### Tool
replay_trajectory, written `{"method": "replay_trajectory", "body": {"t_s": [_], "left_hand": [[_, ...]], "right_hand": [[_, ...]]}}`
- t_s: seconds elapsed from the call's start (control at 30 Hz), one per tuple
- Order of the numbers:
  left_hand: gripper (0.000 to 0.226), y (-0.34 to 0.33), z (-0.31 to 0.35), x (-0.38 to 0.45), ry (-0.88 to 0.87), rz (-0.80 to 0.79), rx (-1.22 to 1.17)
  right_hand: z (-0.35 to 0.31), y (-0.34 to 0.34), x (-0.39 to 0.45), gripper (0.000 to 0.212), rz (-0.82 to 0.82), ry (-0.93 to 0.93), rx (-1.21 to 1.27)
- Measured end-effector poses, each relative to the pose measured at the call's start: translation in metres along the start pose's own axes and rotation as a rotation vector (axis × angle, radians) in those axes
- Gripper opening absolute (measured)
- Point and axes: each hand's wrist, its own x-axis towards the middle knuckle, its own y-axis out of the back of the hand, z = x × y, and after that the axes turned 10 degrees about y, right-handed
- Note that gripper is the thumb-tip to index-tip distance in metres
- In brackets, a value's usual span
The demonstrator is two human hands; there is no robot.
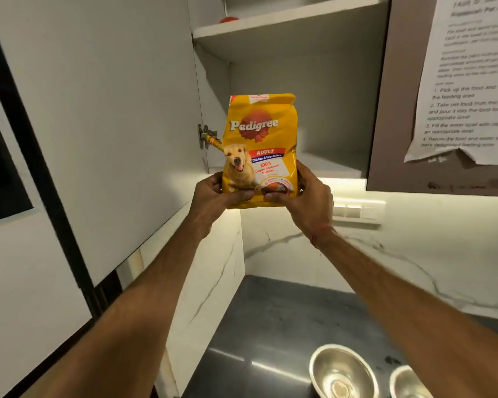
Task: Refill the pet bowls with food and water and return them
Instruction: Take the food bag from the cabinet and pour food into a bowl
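Gripping food bag [260,145], both hands

Both forearms were bare, with no sleeves showing up to the frame's lower edge. The right wrist wore a thin red thread band [316,236]. The left hand [213,196] and right hand [308,196] were ungloved, without visible rings.

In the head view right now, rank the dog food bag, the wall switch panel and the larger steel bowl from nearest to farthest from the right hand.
1. Dog food bag: gripped by the right hand.
2. Wall switch panel: just right of it.
3. Larger steel bowl: on the counter far below.
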Motion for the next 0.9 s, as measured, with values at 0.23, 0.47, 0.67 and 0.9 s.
{"method": "replay_trajectory", "body": {"t_s": [0.23, 0.47, 0.67, 0.9], "left_hand": [[0.083, 0.0, -0.087, -0.057, 0.108, -0.089, 0.051], [0.082, -0.007, -0.179, -0.117, 0.298, -0.173, 0.031], [0.07, -0.019, -0.236, -0.16, 0.401, -0.214, 0.091], [0.058, -0.033, -0.282, -0.194, 0.487, -0.211, 0.184]], "right_hand": [[0.018, -0.015, -0.11, 0.089, -0.028, -0.195, -0.021], [0.032, -0.037, -0.218, 0.097, -0.014, -0.444, -0.043], [0.05, -0.043, -0.291, 0.096, -0.04, -0.571, 0.02], [0.064, -0.049, -0.345, 0.091, -0.056, -0.722, -0.057]]}}
